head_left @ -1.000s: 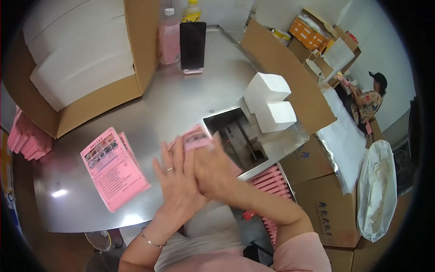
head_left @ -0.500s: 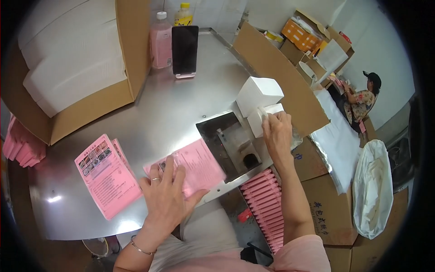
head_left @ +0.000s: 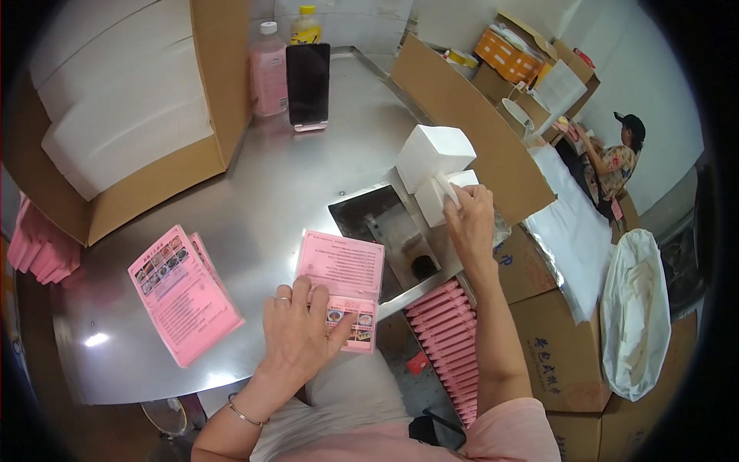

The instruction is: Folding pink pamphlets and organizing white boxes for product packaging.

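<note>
Steel table (head_left: pixel 300 192) fills the middle of the view, and on it, near the front edge, lies a pink leaflet (head_left: pixel 342 289) with printed text and a strip of small pictures. The left hand (head_left: pixel 296 339) lies flat on the leaflet's near end, fingers spread and pressing down, a ring on 1 finger and a bracelet at the wrist; the sheet stretches away from the palm toward 12 o'clock. At 9 o'clock from that hand, a little apart, sits a stack of pink leaflets (head_left: pixel 181 292), its sheets slightly fanned.

The right hand (head_left: pixel 469 219) is stretched out toward 1 o'clock, well apart from the leaflet, its fingers closed around the lower of 2 white boxes (head_left: pixel 443 196); the upper white box (head_left: pixel 435 154) sits just behind it, touching. Between the 2 hands is a rectangular opening in the table (head_left: pixel 389 231), dark inside.

At 12 o'clock stand a dark phone (head_left: pixel 308 85) propped upright, a pink bottle (head_left: pixel 269 73) beside it and a yellow-capped bottle (head_left: pixel 306 27) behind. A large cardboard carton (head_left: pixel 165 181) filled with white sheets takes up 10 o'clock. Below the table edge at 5 o'clock, a row of pink folded packs (head_left: pixel 450 339) stands on edge. Far off at 2 o'clock another person (head_left: pixel 616 158) works.
</note>
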